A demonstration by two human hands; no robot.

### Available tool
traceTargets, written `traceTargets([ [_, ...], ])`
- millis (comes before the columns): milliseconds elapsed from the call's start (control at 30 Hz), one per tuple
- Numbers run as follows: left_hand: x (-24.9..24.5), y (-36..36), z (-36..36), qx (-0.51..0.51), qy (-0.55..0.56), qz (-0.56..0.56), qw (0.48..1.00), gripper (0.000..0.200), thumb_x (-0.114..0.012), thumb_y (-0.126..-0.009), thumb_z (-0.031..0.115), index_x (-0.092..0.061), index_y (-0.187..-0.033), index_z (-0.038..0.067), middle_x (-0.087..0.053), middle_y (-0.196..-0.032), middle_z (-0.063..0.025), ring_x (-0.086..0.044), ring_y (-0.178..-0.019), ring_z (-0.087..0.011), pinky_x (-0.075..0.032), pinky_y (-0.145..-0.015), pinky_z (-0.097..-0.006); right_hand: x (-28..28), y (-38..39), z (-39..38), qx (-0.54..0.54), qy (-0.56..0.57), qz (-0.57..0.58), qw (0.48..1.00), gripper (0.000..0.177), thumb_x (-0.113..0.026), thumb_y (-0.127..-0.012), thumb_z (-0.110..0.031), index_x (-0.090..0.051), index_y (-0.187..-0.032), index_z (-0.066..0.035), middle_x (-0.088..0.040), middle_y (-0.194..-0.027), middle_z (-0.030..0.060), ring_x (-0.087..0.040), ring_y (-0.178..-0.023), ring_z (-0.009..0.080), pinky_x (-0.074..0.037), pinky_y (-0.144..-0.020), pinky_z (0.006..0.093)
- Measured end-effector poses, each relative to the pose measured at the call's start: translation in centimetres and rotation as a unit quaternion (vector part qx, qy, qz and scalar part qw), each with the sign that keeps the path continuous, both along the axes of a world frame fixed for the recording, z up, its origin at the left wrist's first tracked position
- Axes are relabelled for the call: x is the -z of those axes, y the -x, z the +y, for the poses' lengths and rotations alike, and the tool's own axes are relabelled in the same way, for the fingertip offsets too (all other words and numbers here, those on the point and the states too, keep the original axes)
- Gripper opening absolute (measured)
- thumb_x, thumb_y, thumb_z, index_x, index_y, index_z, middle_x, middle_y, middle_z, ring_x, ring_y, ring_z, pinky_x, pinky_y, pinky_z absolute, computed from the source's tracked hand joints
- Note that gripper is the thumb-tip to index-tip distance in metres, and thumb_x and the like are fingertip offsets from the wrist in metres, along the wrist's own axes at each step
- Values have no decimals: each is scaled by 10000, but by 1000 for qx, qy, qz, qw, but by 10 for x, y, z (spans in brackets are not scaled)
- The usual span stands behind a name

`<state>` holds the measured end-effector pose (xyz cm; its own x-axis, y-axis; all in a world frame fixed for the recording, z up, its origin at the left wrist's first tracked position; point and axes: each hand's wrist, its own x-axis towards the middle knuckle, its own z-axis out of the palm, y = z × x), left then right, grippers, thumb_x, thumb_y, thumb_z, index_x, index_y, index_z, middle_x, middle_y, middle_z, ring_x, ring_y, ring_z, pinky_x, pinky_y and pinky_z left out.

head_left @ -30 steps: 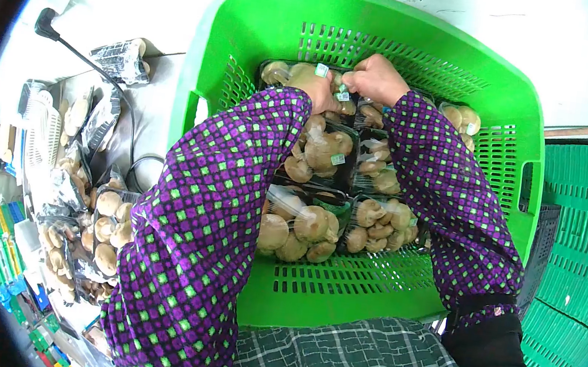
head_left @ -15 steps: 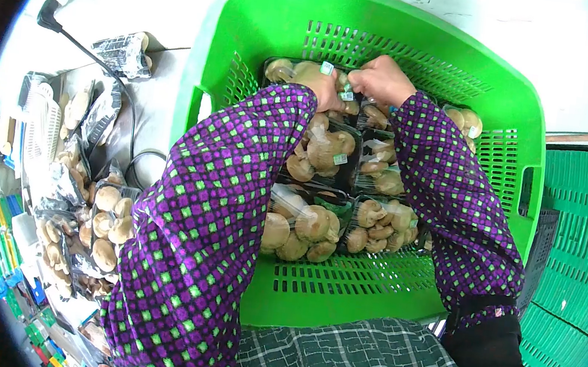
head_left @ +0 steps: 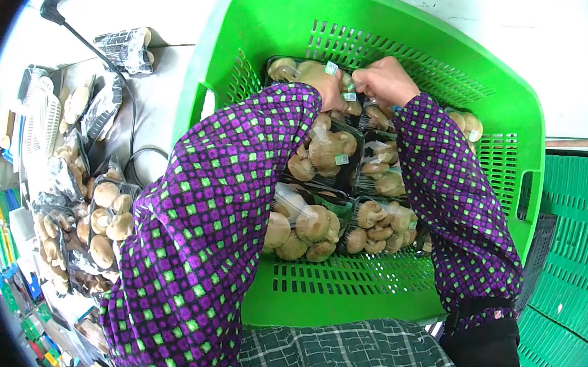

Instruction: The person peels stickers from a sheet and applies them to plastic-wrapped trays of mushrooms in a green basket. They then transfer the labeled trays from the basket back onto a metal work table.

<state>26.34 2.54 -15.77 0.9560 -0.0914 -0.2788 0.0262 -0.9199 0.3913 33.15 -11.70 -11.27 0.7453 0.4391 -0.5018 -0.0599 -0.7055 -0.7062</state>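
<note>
A green crate [head_left: 338,304] holds several wrapped black trays of brown mushrooms [head_left: 315,222]. At the far side of the crate, my left hand [head_left: 320,85] is closed over a mushroom pack [head_left: 283,70], its fingers partly hidden by the hand itself. My right hand [head_left: 387,82] is closed in a pinch right beside it, over the same row of packs. What its fingertips hold is too small to name. Small labels [head_left: 341,160] show on some packs.
Left of the crate, more mushroom packs [head_left: 109,224] are heaped on a metal table, with a black cable and plug [head_left: 53,7] and a single pack [head_left: 128,50]. Green slatted crates [head_left: 585,238] stand at the right, beside a dark crate [head_left: 539,248].
Both hands stay in almost the same place at the far side of the crate. The view has shifted very slightly.
</note>
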Motion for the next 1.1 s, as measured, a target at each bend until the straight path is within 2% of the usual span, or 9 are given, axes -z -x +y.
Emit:
traceTargets([
  [267, -7, 0, -1, -8, 4, 22, 1000, 490, -771, -668, 451, -661, -903, 35, -661, -907, -181, -635, -887, -324, -502, -793, -400, 0, 1, -1, 12, -4, 3, 1000, 264, -682, -651, -229, -652, -653, 34, -595, -562, 64, -480, -401, 133, -372, -378, 271],
  [567, -14, 1, -1, 7, -7, 35, 999, 547, -760, -671, 456, -644, -965, 10, -658, -942, -200, -629, -921, -339, -501, -822, -401, -3, 3, -1, 18, -4, -4, 1000, 233, -672, -623, -224, -658, -631, 8, -577, -531, 59, -487, -410, 132, -384, -394, 272],
  [767, -13, -1, 0, 13, -16, 37, 999, 531, -754, -670, 473, -665, -940, 24, -664, -939, -184, -634, -914, -326, -501, -822, -394, -2, 4, -1, 11, -8, -19, 1000, 228, -677, -618, -225, -649, -605, 1, -585, -538, 59, -495, -433, 131, -396, -422, 272],
  [833, -10, -1, 0, 14, -11, 34, 999, 528, -755, -668, 475, -669, -933, 27, -665, -938, -180, -634, -909, -325, -501, -821, -394, -2, 9, 0, 24, -15, -42, 999, 216, -639, -661, -166, -580, -545, 7, -512, -497, 43, -429, -364, 127, -324, -350, 285],
  [967, -10, -1, 0, 11, -14, 34, 999, 538, -758, -662, 485, -673, -934, 29, -666, -940, -179, -635, -907, -325, -500, -820, -399, -4, 8, 0, 33, -25, -38, 998, 211, -642, -658, -165, -585, -548, 6, -513, -496, 43, -427, -367, 123, -323, -352, 282],
  [1033, -11, 0, -1, 10, -16, 30, 999, 541, -758, -662, 486, -672, -936, 28, -666, -941, -181, -636, -909, -324, -500, -819, -399, -3, 5, -1, 24, 5, -14, 1000, 230, -679, -604, -225, -642, -586, 1, -593, -545, 64, -516, -455, 139, -413, -442, 286],
  [1100, -11, 0, -1, 8, -17, 28, 999, 544, -758, -661, 487, -672, -937, 26, -666, -943, -183, -636, -910, -324, -501, -818, -399, -2, 4, -2, 23, 1, -19, 1000, 231, -679, -601, -226, -646, -588, 2, -596, -546, 66, -518, -456, 141, -416, -444, 286],
])
